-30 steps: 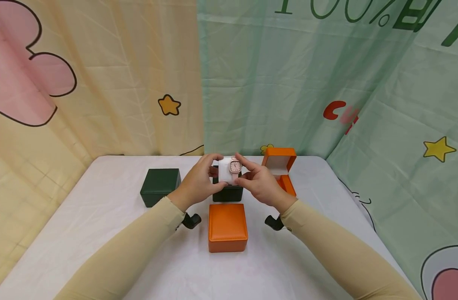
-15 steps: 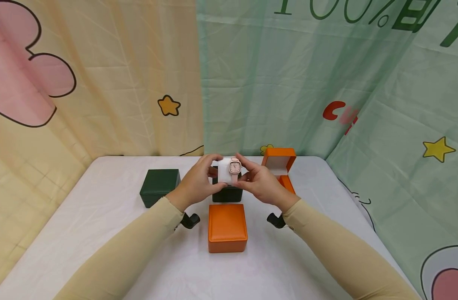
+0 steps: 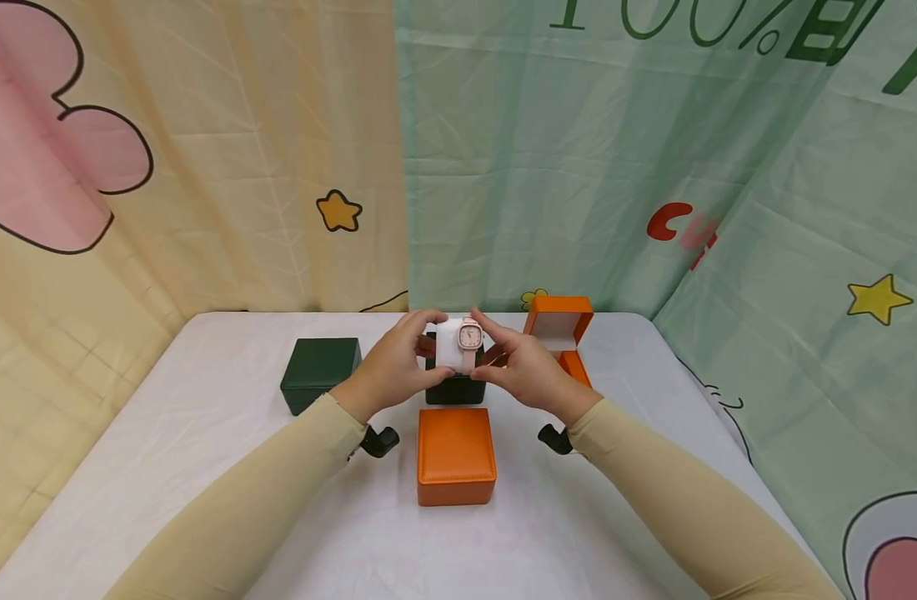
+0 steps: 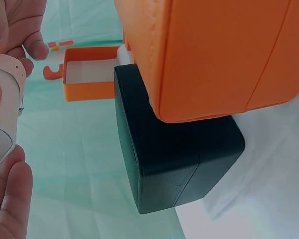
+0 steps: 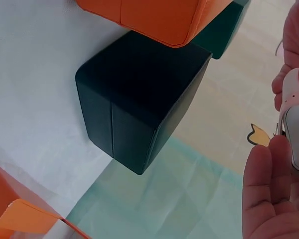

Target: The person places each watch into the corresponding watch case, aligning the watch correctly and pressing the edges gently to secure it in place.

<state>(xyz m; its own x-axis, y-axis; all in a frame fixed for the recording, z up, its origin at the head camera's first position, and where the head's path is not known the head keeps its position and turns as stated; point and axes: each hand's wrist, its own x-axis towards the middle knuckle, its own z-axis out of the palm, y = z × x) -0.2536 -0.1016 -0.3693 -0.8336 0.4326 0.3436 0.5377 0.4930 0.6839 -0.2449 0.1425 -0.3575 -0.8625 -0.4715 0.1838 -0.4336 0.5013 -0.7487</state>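
Observation:
A wristwatch (image 3: 470,337) with a pink strap and squarish pale pink dial is wrapped round a white watch cushion (image 3: 447,345), held above the table. The left hand (image 3: 393,364) grips the cushion's left end, thumb below and fingers above. From the right, the right hand (image 3: 524,368) pinches the watch, its index finger at the top and thumb at the strap's lower part. In the right wrist view the strap (image 5: 295,99) curves around the cushion's end, with a small buckle beside the right fingers. Behind the held watch stands a dark green box (image 3: 455,392), partly hidden.
A closed orange box (image 3: 456,454) sits nearest on the white-covered table (image 3: 458,554). To the left is a closed green box (image 3: 319,371). An orange box (image 3: 559,321) with its lid up stands behind the right hand. Printed curtains hang around the table.
The right thumb has slid slightly down along the strap and the watch face has shifted a little downward. The left hand keeps its hold on the cushion; the boxes stay put.

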